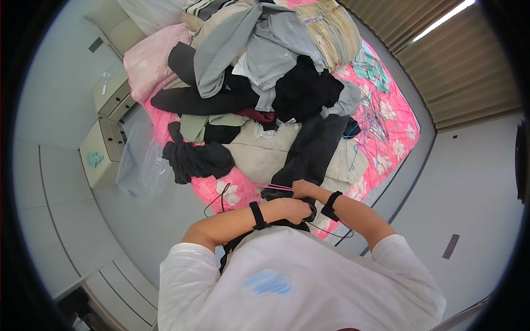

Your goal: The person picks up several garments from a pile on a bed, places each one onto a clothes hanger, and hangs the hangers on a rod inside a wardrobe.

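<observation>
Risk of slippage first: long black garment [312,151], probably trousers, trailing from the centre of the frame up into the heaped clothing [259,71], liable to drag neighbouring pieces off the pile if pulled sharply, judging from how its upper end lies tucked under the black and grey items. Thin pink plastic hanger [280,188], seen only as a short bar at the garment's near end, likely to slide out or snag the cloth if tilted. Loose hangers [371,118] scattered at right of centre on the pink floral bedspread [400,129], apt to tangle with anything swept across them. Thin black cord [216,199] looping near the bed edge, a possible catch for the wrist.

Left hand [295,210], lower centre, curled closed over the dark hem of the garment; black band on the wrist. Right hand [303,189], just above it, fingers bent and closed around the garment's near end beside the pink hanger; exact contact with the hanger not discernible. Both hands close together, nearly touching.

Beige bedside cabinet [102,151] and clear plastic bag [141,163] at left, well apart from the hands.
</observation>
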Tool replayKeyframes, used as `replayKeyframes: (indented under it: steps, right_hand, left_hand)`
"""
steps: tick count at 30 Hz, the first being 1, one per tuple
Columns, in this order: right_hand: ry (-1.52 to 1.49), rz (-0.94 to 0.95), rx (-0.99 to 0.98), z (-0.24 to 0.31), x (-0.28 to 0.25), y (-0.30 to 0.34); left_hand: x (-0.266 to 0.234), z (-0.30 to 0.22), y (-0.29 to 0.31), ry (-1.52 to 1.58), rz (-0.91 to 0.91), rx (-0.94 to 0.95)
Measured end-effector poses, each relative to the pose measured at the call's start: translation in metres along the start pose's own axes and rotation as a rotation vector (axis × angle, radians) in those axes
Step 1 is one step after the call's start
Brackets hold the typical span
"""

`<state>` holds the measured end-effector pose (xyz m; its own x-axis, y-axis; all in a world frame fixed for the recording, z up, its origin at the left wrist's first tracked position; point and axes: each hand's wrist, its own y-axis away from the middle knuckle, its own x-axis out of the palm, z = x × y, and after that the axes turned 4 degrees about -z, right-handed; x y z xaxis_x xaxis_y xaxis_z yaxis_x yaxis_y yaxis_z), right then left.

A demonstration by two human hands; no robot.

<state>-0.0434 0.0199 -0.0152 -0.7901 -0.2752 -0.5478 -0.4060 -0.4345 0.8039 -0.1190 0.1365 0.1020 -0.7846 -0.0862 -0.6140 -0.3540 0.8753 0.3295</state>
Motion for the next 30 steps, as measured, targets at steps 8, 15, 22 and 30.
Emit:
replayKeyframes:
  steps: [8, 15, 22, 30]
  right_hand:
    - [-0.910, -0.665, 0.077, -0.028, -0.150, 0.153]
    - [-1.164, -1.090, 0.043, -0.018, -0.139, 0.269]
    - [-1.315, -1.173, 0.074, -0.007, -0.100, 0.293]
    - [-1.414, -1.148, 0.087, -0.013, -0.072, 0.281]
  left_hand:
    - [0.031, 0.055, 0.068, 0.468, -0.269, -0.127]
    - [0.004, 0.103, 0.081, 0.277, -0.973, -0.751]
    - [0.047, 0.184, 0.072, 0.074, -1.101, -0.991]
    - [0.105, 0.207, 0.021, 1.678, -0.229, -0.698]
